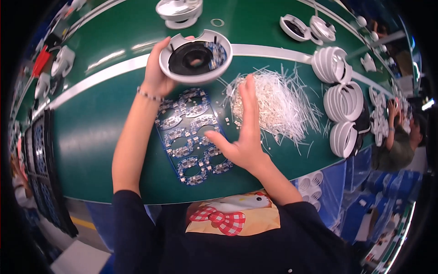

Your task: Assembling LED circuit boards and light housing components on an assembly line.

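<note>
My left hand grips a round white plastic housing by its left side and holds it tilted above the table. Inside the housing sit a black ring-shaped part and a small blue circuit board. My right hand is open and holds nothing, its fingers stretched out and its thumb apart. Below and left of that hand lies a blue panel of several circuit boards with round cutouts. Right of the fingers is a heap of thin white strips mixed with small whitish connectors.
Stacked white rings line the table's right side. White housings and another white assembly stand beyond the pale divider strip. A black rack is at the left edge. Another person works at far right.
</note>
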`<state>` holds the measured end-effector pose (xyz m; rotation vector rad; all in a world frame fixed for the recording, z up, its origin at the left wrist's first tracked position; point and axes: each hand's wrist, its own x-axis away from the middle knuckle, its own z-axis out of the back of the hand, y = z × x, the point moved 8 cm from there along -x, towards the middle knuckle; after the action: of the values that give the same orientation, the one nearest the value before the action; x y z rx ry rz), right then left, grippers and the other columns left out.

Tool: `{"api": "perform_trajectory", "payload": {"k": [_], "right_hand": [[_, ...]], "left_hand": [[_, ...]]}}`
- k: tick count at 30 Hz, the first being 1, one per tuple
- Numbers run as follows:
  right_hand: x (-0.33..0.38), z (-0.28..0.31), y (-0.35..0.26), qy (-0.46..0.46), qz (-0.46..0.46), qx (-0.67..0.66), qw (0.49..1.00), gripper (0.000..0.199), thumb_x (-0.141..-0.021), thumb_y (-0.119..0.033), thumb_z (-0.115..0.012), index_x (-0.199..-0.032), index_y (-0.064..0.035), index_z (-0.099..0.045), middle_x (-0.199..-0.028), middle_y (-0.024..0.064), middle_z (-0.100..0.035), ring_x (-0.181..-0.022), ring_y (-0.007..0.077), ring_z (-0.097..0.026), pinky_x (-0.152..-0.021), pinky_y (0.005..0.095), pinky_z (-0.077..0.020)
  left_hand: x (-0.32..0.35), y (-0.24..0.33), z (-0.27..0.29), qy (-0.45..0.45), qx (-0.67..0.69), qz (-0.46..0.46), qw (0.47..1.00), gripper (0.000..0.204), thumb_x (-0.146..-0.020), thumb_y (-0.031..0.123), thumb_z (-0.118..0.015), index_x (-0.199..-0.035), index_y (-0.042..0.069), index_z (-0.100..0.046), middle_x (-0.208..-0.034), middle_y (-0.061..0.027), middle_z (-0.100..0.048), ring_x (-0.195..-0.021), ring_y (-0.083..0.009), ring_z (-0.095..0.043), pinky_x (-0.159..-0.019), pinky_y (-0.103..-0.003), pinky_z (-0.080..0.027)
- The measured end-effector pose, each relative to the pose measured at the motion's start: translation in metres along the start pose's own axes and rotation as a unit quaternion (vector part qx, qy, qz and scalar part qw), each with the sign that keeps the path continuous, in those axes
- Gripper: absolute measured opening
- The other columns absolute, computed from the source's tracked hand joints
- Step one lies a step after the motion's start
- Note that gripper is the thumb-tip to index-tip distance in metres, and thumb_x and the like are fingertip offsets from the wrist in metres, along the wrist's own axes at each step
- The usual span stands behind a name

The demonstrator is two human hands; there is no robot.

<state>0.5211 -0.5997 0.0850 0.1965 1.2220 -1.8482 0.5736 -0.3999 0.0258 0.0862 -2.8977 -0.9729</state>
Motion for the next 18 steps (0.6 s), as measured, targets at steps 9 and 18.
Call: {"api": "perform_trajectory", "payload": {"k": [9, 18], "right_hand": [[0.045, -0.014, 0.000, -0.185, 0.059, 0.018, 0.981, 0.020, -0.066, -0.004, -0.070, -0.085, -0.0065, -0.066, -0.111, 0.0102, -0.058, -0.100, 0.0274, -0.055, -0.083, 0.0357, -0.0458], [0.045, -0.034, -0.029, -0.239, 0.116, -0.051, 0.963, 0.022, -0.063, -0.002, -0.071, -0.084, -0.0049, -0.066, -0.100, 0.0068, -0.062, -0.087, 0.0250, -0.059, -0.071, 0.0341, -0.0488]], "left_hand": [[-0.017, 0.109, 0.138, 0.320, -0.106, -0.207, 0.918, 0.040, -0.093, 0.028, -0.036, -0.119, -0.003, -0.036, -0.124, -0.0233, -0.042, -0.113, -0.0357, -0.047, -0.093, -0.055, -0.041], [0.067, 0.216, 0.185, 0.425, -0.554, -0.412, 0.585, 0.078, -0.082, 0.025, -0.066, -0.134, -0.004, -0.015, -0.120, -0.0181, -0.049, -0.104, -0.0233, -0.053, -0.079, -0.030, -0.049]]}}
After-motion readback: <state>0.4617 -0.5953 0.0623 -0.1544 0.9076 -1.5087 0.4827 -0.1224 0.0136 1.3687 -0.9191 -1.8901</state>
